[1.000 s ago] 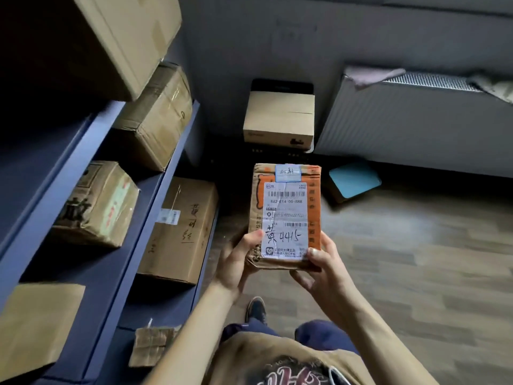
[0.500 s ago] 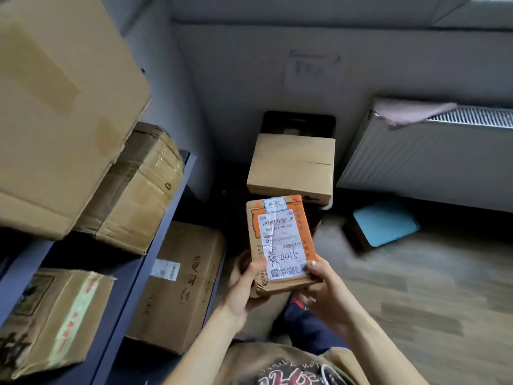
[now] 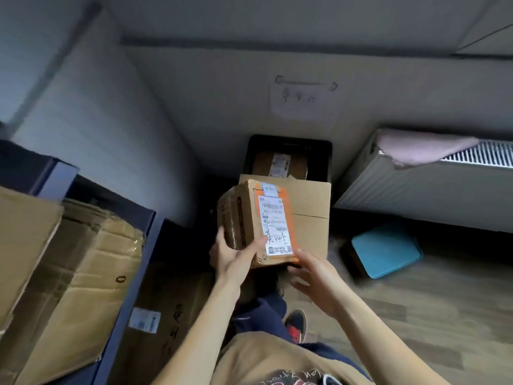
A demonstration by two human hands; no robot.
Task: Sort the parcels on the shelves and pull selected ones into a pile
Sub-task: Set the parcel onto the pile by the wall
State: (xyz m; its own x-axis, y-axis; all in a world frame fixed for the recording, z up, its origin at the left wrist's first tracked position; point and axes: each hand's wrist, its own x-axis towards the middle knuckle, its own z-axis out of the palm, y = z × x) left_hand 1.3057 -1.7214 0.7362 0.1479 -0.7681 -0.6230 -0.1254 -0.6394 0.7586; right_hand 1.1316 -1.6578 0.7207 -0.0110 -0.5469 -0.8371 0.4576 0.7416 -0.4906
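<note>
Fingers [image 3: 221,238]: those of the left hand [image 3: 233,262] curl round the side of the small parcel [image 3: 249,215], thumb on its white label [image 3: 277,226].
Other hand: the right hand [image 3: 316,273] sits at the bottom corner; it is blurry, so I cannot tell if it grips.
Where: up in the air, in front of the cardboard box [image 3: 313,207] on the black crate [image 3: 319,151].
Done: one parcel is picked out, I think.
Left to do: put it on a pile; big boxes [image 3: 91,262] wait on the blue shelves [image 3: 133,273].
</note>
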